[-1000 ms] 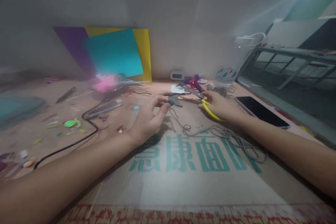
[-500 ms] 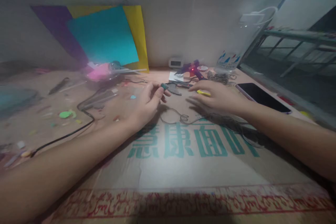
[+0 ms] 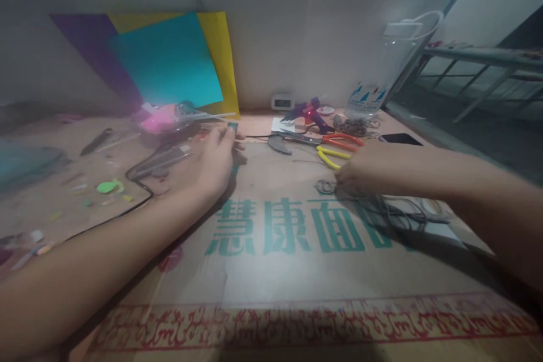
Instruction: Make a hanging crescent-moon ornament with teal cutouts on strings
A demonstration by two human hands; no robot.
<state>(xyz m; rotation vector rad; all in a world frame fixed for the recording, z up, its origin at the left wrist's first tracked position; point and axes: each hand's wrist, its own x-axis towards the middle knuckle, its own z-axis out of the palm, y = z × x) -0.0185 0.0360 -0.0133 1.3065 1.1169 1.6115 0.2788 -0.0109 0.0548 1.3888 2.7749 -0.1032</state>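
Observation:
My left hand (image 3: 214, 161) is raised over the cardboard sheet (image 3: 297, 271), its fingertips pinched on a small teal piece (image 3: 232, 125). My right hand (image 3: 367, 172) lies knuckles-up on the cardboard, fingers curled down onto a tangle of grey string (image 3: 382, 206). Its fingertips are hidden. Just beyond it lie yellow-handled scissors (image 3: 333, 155) and orange-handled pliers (image 3: 339, 139). A dark grey cut-out shape (image 3: 279, 146) rests between the two hands.
A purple glue gun (image 3: 307, 112) with a red light, a small clock (image 3: 282, 102) and a water bottle (image 3: 373, 85) stand at the back. Coloured paper sheets (image 3: 169, 62) lean on the wall. A black cable (image 3: 136, 181), paper scraps and a phone (image 3: 399, 138) lie around.
My left hand moved left and away with the small teal piece. My right hand let go of the yellow scissors, which now lie on the cardboard, and came down on the string.

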